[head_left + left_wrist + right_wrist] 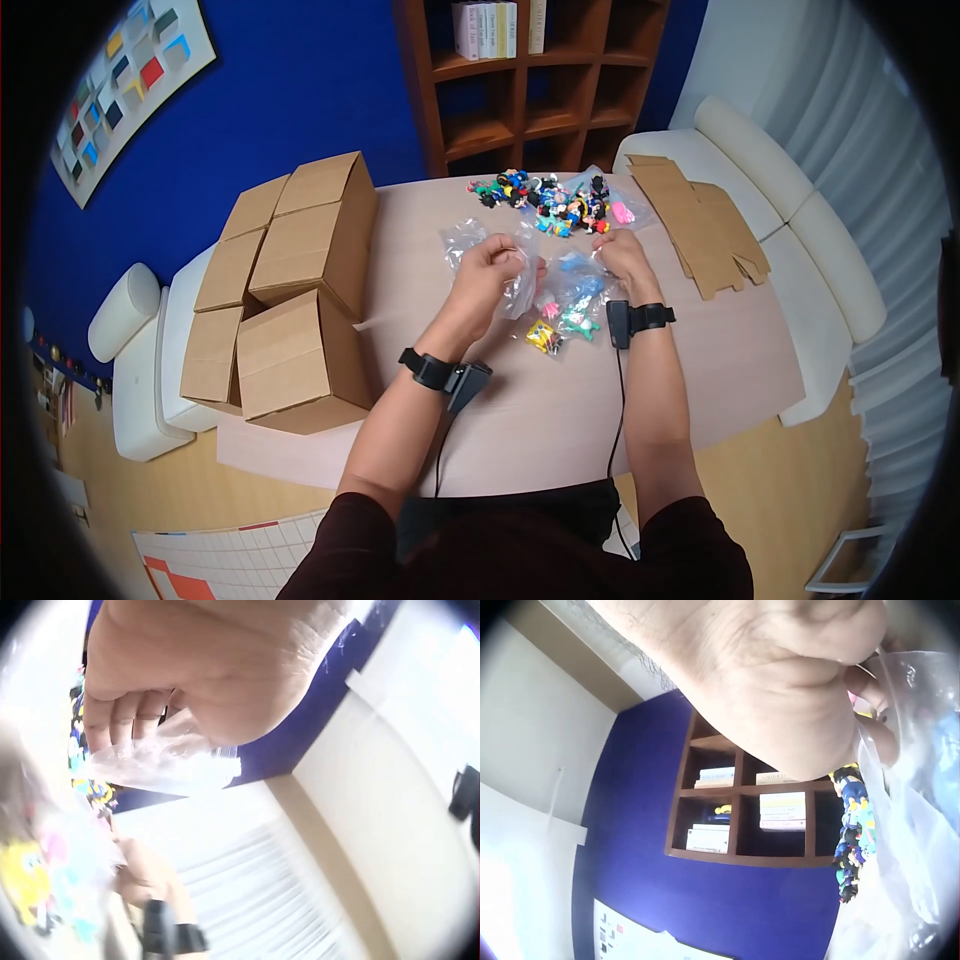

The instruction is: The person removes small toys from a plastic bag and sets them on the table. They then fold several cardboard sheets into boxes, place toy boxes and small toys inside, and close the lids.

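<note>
My left hand (487,275) holds a crumpled clear plastic bag (521,285) over the table, its fingers curled on the film in the left wrist view. To the right, my right hand (627,257) pinches the edge of another clear plastic bag (922,780) with something light blue inside. Beneath and between the hands lie bagged toy figures: a green-and-white one (579,322), a pink one (549,309) and a yellow one (543,338). Another clear bag (463,240) lies just beyond the left hand. Part of the right fingertips is hidden in the head view.
A pile of small colourful figures (560,205) covers the table's far side, with a pink item (622,213) at its right. Several cardboard boxes (290,350) stand at the left. Flattened cardboard (705,225) lies at the right edge, beside a white sofa (820,270).
</note>
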Available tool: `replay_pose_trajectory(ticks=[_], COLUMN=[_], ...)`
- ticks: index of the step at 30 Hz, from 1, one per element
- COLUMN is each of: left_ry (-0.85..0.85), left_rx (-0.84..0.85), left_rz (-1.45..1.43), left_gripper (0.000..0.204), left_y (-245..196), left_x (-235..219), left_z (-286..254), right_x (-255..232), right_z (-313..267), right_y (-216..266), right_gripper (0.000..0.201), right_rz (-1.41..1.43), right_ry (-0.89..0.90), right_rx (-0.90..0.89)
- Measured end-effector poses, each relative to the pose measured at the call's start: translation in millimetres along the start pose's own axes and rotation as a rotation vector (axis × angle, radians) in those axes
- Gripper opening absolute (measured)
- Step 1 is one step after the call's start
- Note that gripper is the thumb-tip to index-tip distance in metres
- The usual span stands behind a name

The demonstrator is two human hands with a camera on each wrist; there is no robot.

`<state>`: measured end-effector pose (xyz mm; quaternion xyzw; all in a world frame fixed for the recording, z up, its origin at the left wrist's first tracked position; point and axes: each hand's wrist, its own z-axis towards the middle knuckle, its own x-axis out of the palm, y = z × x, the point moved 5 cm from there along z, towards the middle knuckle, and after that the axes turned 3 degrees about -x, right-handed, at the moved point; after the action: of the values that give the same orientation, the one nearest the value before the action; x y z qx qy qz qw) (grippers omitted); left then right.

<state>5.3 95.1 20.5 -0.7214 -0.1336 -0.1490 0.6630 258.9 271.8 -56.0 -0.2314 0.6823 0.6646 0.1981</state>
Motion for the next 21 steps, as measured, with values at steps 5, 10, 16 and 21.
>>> replay_pose_trajectory(ticks=[5, 10, 16, 21], left_ry=[0.005, 0.047, 0.184, 0.259], left_rx=[-0.158, -0.198, -0.185, -0.134], left_rz=[-0.407, -0.450, -0.300, -0.100], left_gripper=[0.044, 0.066, 0.074, 0.064], left_y=[-11, -16, -32, -40], left_x=[-1, -2, 4, 13], left_z=[-10, -13, -21, -37], right_x=[-33, -44, -19, -12], right_z=[-16, -60, -131, -138], right_y=[35, 110, 182, 185], right_gripper=[0.023, 0.022, 0.022, 0.021], right_rz=[-0.095, 0.322, 0.567, 0.574], right_ry=[-0.364, -0.176, 0.286, 0.532], right_rx=[-0.204, -0.309, -0.510, -0.417])
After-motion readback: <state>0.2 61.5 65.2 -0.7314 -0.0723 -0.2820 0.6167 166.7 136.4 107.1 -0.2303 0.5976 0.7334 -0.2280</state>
